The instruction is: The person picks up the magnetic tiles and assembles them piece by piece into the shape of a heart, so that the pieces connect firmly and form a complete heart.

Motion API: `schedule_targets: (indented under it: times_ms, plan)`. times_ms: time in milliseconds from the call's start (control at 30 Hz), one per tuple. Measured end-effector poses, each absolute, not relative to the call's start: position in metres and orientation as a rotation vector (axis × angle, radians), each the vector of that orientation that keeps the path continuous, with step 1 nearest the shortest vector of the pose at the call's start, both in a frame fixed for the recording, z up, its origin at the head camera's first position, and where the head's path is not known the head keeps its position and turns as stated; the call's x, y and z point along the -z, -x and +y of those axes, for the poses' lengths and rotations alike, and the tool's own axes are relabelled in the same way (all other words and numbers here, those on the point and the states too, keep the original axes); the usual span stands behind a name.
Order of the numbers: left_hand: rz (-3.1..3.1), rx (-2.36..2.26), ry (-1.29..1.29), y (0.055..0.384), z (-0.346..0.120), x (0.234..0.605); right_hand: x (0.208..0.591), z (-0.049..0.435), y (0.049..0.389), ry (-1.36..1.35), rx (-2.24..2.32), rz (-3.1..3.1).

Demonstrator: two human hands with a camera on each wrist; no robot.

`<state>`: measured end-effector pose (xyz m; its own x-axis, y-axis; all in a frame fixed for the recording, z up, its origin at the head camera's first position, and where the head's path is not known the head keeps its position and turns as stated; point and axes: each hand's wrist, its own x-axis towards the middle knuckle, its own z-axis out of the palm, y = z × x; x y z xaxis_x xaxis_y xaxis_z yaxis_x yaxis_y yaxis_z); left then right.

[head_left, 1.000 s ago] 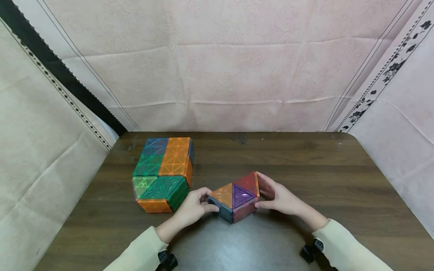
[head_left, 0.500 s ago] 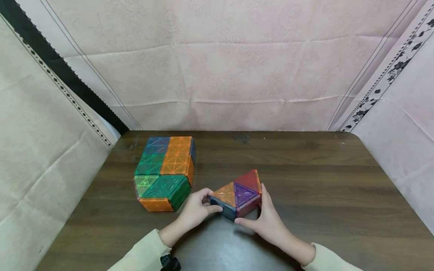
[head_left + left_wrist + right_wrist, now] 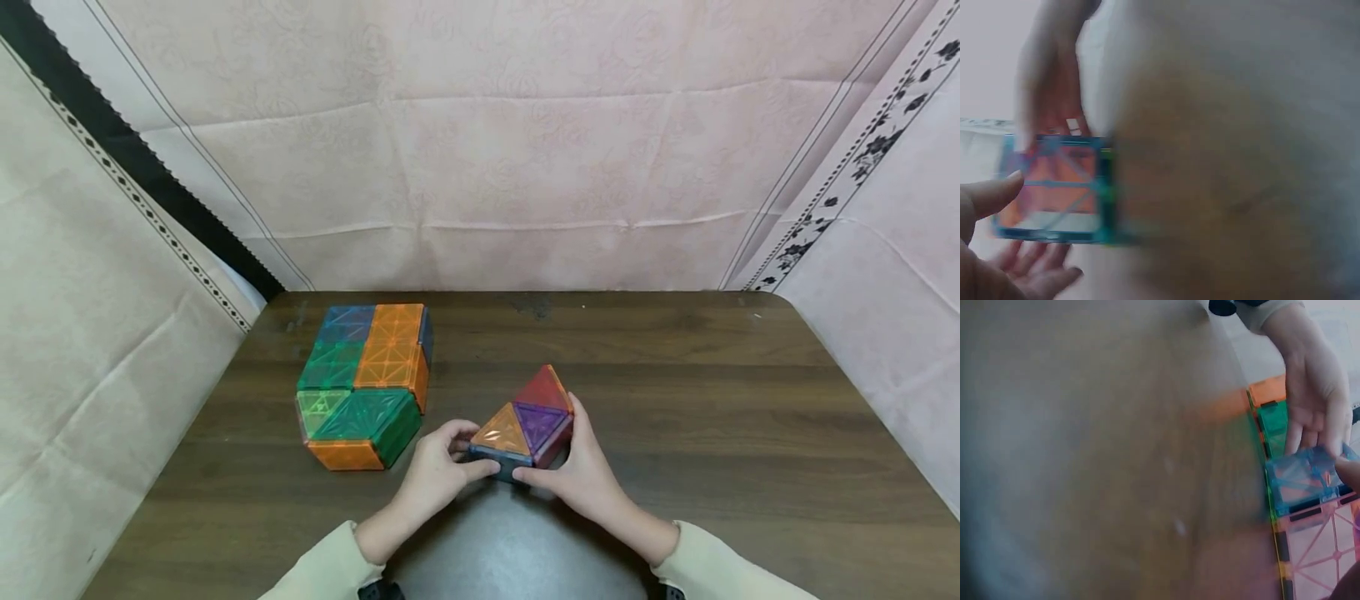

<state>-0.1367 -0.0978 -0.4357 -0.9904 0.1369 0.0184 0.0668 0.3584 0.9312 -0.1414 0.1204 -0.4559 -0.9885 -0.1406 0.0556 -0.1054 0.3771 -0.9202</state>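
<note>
A small block of translucent magnetic tiles [image 3: 504,429] is between my two hands near the middle of the table. Orange, purple and red triangles make up its top. My left hand [image 3: 435,473] grips its left end, thumb on the front and fingers behind, partly hidden. On the right, my right hand [image 3: 583,482] holds it with the thumb at the front and the fingers along the right side. The left wrist view shows a blue-framed square tile [image 3: 1054,184] beside the left thumb. In the right wrist view, a blue tile [image 3: 1297,481] adjoins a pink square tile [image 3: 1316,550].
A larger magnetic-tile block [image 3: 363,379] in green, orange and blue stands to the left, close to my left hand. The dark wooden table [image 3: 712,400] ends at a pale cloth backdrop [image 3: 525,167], with cloth on both sides too.
The small block has turned counterclockwise, its red end swinging away from me. My right hand has shifted from its right end toward the front; the left hand keeps its grip.
</note>
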Motion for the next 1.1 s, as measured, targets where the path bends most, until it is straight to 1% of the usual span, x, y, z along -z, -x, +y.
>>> schedule_targets:
  times_ms: [133,267,433,533,633,700,867,1100]
  plan:
    - [2.603,-1.817,-0.119,0.136,-0.112,0.413,0.456,0.122,0.149,0.295,1.725,2.564]
    - [2.648,-1.948,-0.061,0.141,-0.137,0.388,0.457,0.122,0.159,0.359,1.734,2.541]
    - [2.732,-2.131,-0.002,0.16,-0.181,0.369,0.457,0.122,0.174,0.41,1.708,2.51]
    - [2.774,-2.106,0.135,0.177,-0.212,0.365,0.456,0.122,0.184,0.432,1.674,2.494]
    - [2.783,-1.96,0.279,0.193,-0.243,0.369,0.457,0.121,0.194,0.47,1.653,2.474]
    - [2.765,-1.858,0.327,0.204,-0.261,0.377,0.456,0.121,0.202,0.508,1.638,2.462]
    - [2.668,-1.748,0.306,0.222,-0.291,0.403,0.456,0.119,0.221,0.58,1.629,2.405]
    - [2.25,-1.898,0.272,0.227,-0.305,0.431,0.457,0.107,0.25,0.653,1.611,2.274]
